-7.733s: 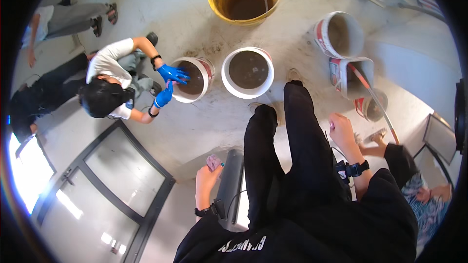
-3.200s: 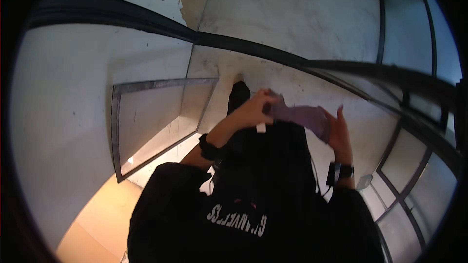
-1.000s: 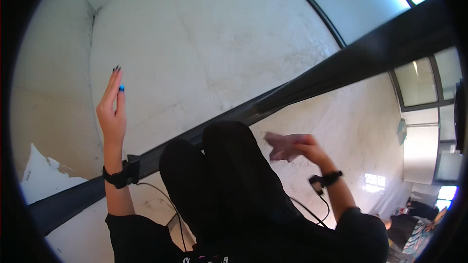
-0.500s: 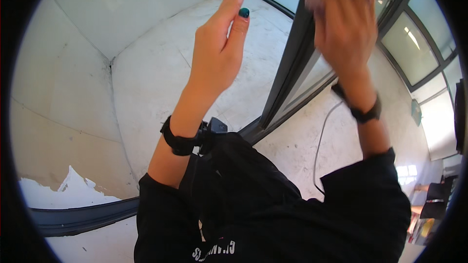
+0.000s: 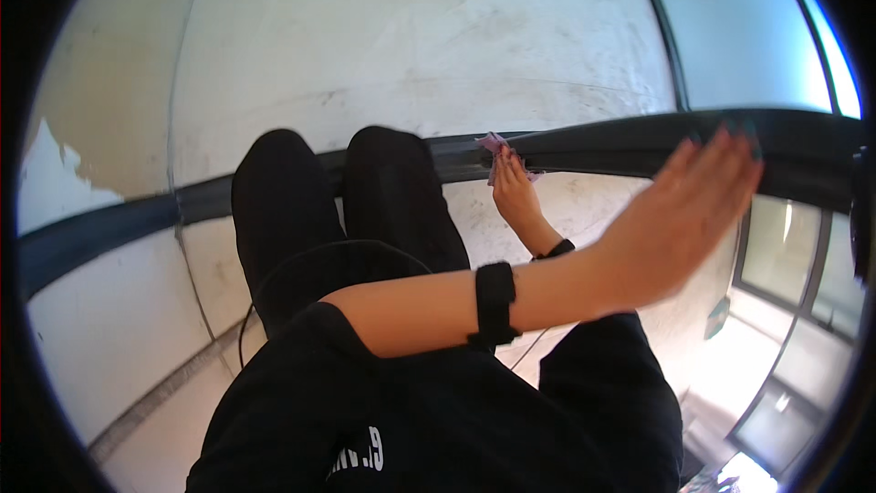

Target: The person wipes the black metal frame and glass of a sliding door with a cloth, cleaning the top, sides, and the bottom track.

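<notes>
My left arm reaches across my body to the right. At its end my left hand (image 5: pixel 684 210) has its fingers stretched out and holds nothing I can see. Its fingertips overlap the dark door frame (image 5: pixel 602 155); whether they touch it I cannot tell. Farther down, past the left forearm, my right hand (image 5: pixel 518 196) presses a pinkish-purple cloth (image 5: pixel 494 142) against the lower part of that frame. Bits of the cloth stick out around the fingers. A black strap (image 5: pixel 495 303) circles my left wrist, and the right wrist is partly hidden behind the left arm.
A dark floor track (image 5: pixel 100 233) runs from the left under my knees (image 5: pixel 388 160) toward the frame. Beyond lies a smudged pale floor (image 5: pixel 411 36). Glazed panels (image 5: pixel 785 246) stand at the right, and a thin cable (image 5: pixel 245 333) hangs by my left side.
My view has turned and I am lower, with bent knees showing. The right hand has come down with the cloth to the frame's lower part. My left arm has swung across to the right.
</notes>
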